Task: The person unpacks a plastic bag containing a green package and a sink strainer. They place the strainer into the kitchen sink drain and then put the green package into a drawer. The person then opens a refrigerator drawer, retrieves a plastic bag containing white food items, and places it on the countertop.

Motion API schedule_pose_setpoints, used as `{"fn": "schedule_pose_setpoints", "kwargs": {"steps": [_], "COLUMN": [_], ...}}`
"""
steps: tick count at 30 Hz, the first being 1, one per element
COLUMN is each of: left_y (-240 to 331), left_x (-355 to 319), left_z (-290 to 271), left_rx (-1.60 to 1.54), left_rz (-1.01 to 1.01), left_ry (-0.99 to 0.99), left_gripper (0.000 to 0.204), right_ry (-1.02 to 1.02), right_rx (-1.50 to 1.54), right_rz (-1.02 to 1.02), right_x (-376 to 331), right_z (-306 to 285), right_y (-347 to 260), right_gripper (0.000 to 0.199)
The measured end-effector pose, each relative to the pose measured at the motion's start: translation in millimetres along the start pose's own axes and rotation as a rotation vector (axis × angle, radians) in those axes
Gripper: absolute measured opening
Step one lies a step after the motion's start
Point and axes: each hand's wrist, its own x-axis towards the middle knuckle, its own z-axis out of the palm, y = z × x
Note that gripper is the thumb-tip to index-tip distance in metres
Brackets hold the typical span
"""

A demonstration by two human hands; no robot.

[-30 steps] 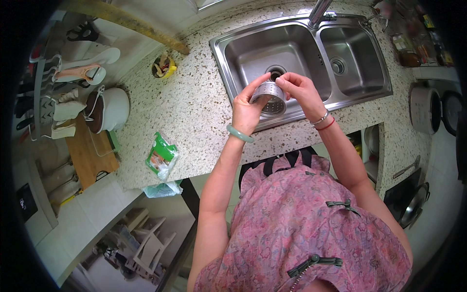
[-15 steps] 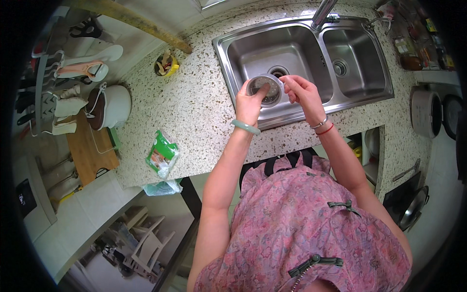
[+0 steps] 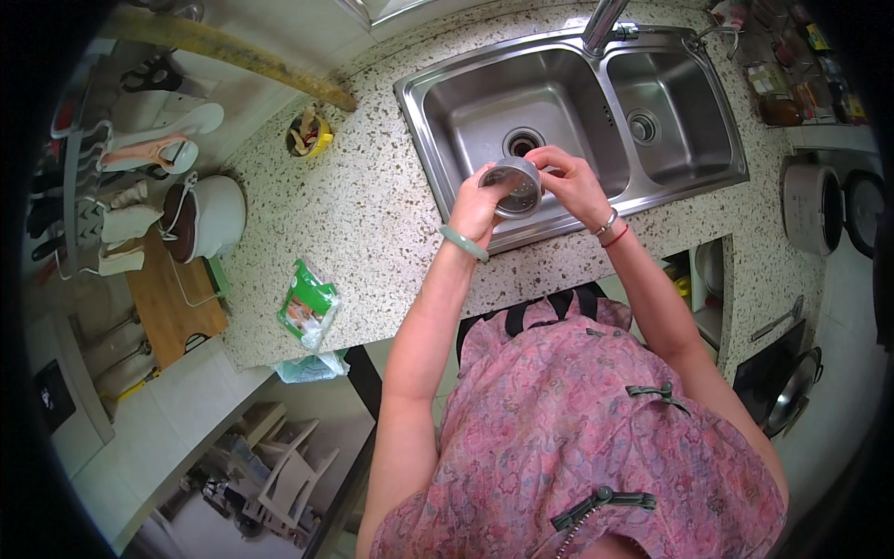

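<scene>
A round metal sink strainer basket [image 3: 527, 197] with small holes in its bottom is held over the front edge of the large sink bowl. My left hand [image 3: 473, 209] grips it from the left, the thumb reaching inside over the rim. On the other side, my right hand [image 3: 575, 190] is closed in a pinch, its thumb and forefinger at the basket's right rim. Whether anything small is between those fingertips is hidden. Just beyond the hands lies the open drain hole [image 3: 523, 143] of the large bowl.
The steel double sink [image 3: 424, 140] has a faucet [image 3: 601, 30] at its back and a smaller bowl at right. On the speckled counter [image 3: 372, 205] are a yellow cup with scraps [image 3: 322, 140] and a green package [image 3: 307, 303]. A white bin [image 3: 222, 216] stands left.
The strainer basket has been turned and tilted, showing more of its outer wall. My right hand has shifted slightly closer against its rim. The whole view has moved a little.
</scene>
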Motion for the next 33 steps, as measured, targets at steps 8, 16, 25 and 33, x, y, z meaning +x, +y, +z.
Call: {"fn": "schedule_pose_setpoints", "kwargs": {"steps": [8,16,25,33], "left_y": [-36.0,-40.3,-42.1,-78.2], "left_x": [52.1,87.1,112.7,164.6], "left_z": [-15.3,-7.9,-29.6,-50.8], "left_rx": [0.165,0.478,0.076,-0.034], "left_rz": [0.198,0.178,-0.004,-0.022], "left_ry": [0.194,0.29,0.064,0.17], "left_gripper": [0.02,0.021,0.052,0.054], "right_ry": [0.172,0.238,0.319,0.328], "right_rx": [0.132,-0.531,-0.679,-0.622], "right_rz": [0.217,-0.176,-0.133,0.003], "right_x": [7.6,23.2,50.5,78.4], "right_z": [-11.7,-12.5,-24.2,-31.3], "right_y": [-9.5,18.9,47.7,102.3], "right_gripper": [0.027,0.019,0.016,0.015]}}
